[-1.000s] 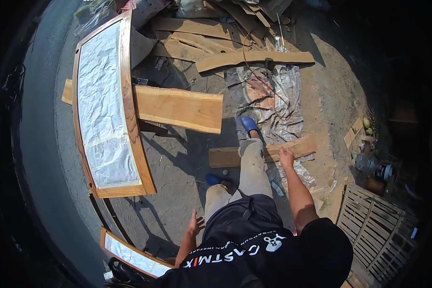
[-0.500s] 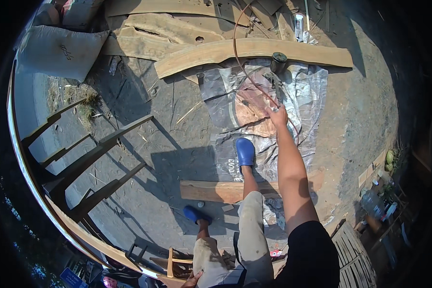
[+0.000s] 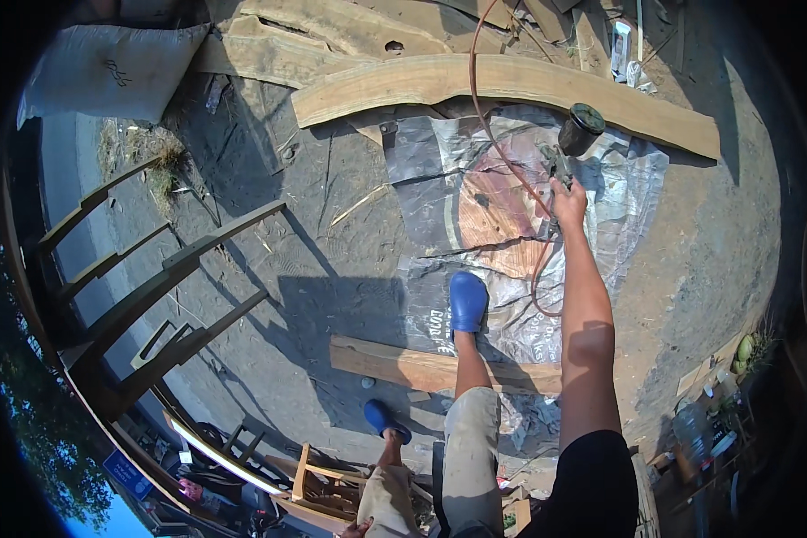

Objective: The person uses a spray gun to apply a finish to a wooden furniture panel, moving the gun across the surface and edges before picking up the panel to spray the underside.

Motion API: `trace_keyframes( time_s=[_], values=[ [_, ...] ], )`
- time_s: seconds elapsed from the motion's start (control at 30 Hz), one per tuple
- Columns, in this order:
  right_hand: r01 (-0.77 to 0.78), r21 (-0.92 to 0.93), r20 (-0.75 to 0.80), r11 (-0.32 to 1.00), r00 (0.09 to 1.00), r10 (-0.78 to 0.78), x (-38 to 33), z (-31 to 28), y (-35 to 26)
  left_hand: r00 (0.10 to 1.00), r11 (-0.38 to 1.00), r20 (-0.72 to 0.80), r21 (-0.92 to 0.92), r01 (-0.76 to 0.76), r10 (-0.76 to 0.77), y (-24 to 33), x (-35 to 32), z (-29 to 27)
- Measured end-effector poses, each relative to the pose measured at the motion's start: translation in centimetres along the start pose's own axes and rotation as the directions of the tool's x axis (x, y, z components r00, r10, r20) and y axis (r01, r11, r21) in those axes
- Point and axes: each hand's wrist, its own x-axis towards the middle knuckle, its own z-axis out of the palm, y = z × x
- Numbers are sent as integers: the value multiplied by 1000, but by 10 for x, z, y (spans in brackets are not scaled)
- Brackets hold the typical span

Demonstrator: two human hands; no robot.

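My right hand (image 3: pixel 568 202) is closed round the grip of a grey metal tool that looks like a spray gun (image 3: pixel 556 165). A thin reddish-brown hose (image 3: pixel 506 154) passes by this hand and loops below it. Just beyond the hand is a dark cylindrical canister (image 3: pixel 580 133) with a greenish top; whether it joins the gun I cannot tell. Beneath lies a creased printed sheet (image 3: pixel 502 211). At the lower edge my left hand (image 3: pixel 359 527) rests on my trouser leg, only its fingers showing, loosely spread.
A long curved plank (image 3: pixel 403 88) lies beyond the sheet, another plank (image 3: pixel 394 360) crosses nearer my feet. Dark wooden frame legs (image 3: pixel 184 260) stick out at the left. My blue clog (image 3: pixel 467 301) stands on the sheet. A white sack (image 3: pixel 108 76) sits far left, clutter far right.
My right hand appears farther right and slightly higher, still gripping the gun. The whole view has shifted, with planks, sheet and canister now more to the right. My left hand stays at the trouser leg.
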Motion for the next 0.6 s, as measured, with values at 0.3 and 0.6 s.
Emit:
trace_keyframes(
  time_s=[0.3,0.6],
  values=[
    [311,226,-156,923,947,-281,-379,-213,-264,978,983,-127,-57,-174,165,-172,1,5],
    [160,596,143,787,943,-300,-777,-356,-467,797,798,-375,-201,-568,472,-401,128,-52]
  ],
)
